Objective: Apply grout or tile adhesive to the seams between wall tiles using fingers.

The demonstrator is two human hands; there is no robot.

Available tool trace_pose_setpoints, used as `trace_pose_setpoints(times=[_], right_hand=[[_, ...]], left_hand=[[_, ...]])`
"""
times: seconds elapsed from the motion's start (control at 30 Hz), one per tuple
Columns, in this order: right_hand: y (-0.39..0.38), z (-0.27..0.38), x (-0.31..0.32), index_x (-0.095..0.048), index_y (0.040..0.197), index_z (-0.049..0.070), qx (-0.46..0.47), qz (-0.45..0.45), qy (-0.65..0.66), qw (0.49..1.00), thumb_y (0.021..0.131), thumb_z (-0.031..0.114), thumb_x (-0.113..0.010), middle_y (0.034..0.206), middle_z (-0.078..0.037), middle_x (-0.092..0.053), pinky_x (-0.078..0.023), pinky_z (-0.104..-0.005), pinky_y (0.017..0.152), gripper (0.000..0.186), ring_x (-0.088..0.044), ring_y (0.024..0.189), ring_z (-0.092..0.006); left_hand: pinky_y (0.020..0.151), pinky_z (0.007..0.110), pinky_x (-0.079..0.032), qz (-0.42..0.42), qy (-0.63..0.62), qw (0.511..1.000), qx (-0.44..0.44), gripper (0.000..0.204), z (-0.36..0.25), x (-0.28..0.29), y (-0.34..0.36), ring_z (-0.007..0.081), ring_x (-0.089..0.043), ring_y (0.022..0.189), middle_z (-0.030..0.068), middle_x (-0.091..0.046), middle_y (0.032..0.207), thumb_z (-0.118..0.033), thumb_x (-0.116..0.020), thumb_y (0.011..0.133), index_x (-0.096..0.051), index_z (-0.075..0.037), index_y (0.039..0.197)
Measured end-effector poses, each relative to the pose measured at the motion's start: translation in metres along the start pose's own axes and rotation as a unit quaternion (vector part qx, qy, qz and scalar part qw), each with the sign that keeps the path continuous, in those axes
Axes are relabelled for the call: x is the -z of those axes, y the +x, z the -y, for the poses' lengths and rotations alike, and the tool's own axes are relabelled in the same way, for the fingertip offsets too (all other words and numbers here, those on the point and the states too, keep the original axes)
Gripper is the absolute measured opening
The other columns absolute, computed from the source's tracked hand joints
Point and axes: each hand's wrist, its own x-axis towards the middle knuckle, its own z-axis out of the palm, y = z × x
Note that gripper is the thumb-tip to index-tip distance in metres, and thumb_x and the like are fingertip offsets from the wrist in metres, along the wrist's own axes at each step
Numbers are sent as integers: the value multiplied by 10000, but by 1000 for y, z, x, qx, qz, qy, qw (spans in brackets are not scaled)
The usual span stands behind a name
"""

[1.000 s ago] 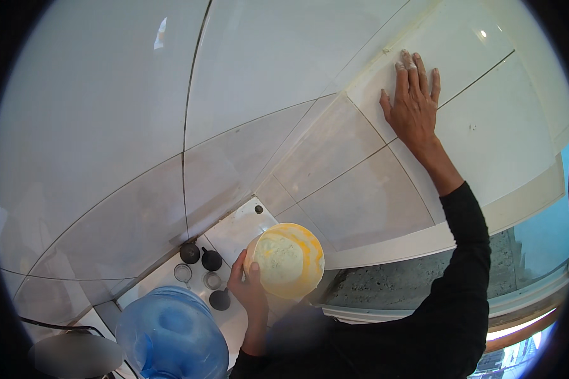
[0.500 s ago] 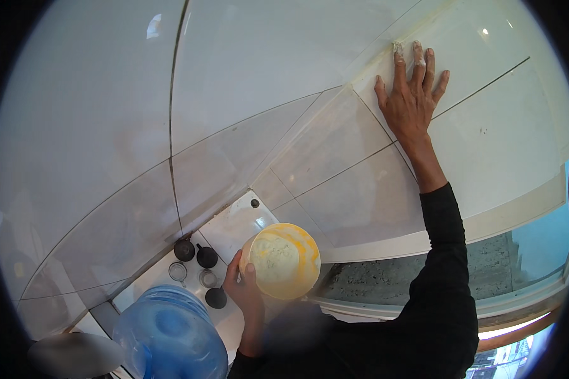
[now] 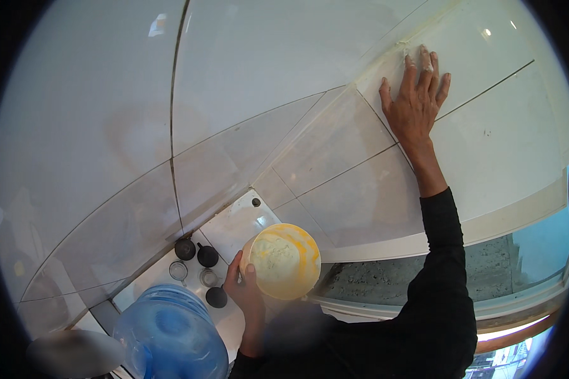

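My left hand [image 3: 245,292] grips the near left rim of a yellow bowl [image 3: 309,260], thumb over the edge. Inside the bowl lies a pale, creamy paste [image 3: 275,258], with smears of it up the wall. Up at the right, my right hand [image 3: 414,104] rests against white wall tiles [image 3: 487,126] with its fingers stretched and spread. White paste coats some of its fingertips. Just beyond those fingertips, a line of pale paste [image 3: 398,47] runs along the corner seam where two tiled walls meet.
A large blue water bottle [image 3: 171,335] stands at the lower left. Beside it, dark cups [image 3: 207,256] and clear glass mugs [image 3: 178,271] sit on a white tiled ledge [image 3: 234,218]. A window opening with a grey sill [image 3: 423,271] lies below my right arm.
My right hand has shifted slightly right, its fingertips drawing back from the corner seam and leaving a dab of paste there. The left hand and bowl have stayed nearly still.
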Motion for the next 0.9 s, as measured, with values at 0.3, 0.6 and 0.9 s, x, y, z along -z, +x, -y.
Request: trace_pose_setpoints(times=[0.3,0.6,0.9], right_hand=[[6,11,-15,-478,1608,158,-46,-4,-17,999,985,507,-662,1750,-168,-282,28,-672,1288,738,-117,1661,-375],[0,18,-17,-475,1617,174,-42,14,-9,999,1000,528,-632,1770,-158,-248,88,-674,1280,729,-85,1668,-371],[-8,24,-18,-492,1602,188,-37,25,-9,999,984,516,-654,1763,-158,-266,64,-669,1287,718,-107,1666,-371]], left_hand=[[1099,406,-502,-18,-16,999,36,443,0,2,-1,270,-684,1202,195,-730,1298,-133,-696,955,-690,77,1345],[1088,402,-508,-9,-13,999,29,451,0,5,0,267,-681,1197,186,-726,1294,-181,-695,989,-676,92,1347],[1026,381,-543,-13,-13,1000,11,477,2,4,1,230,-706,1133,173,-739,1265,-268,-702,1026,-686,77,1356]])
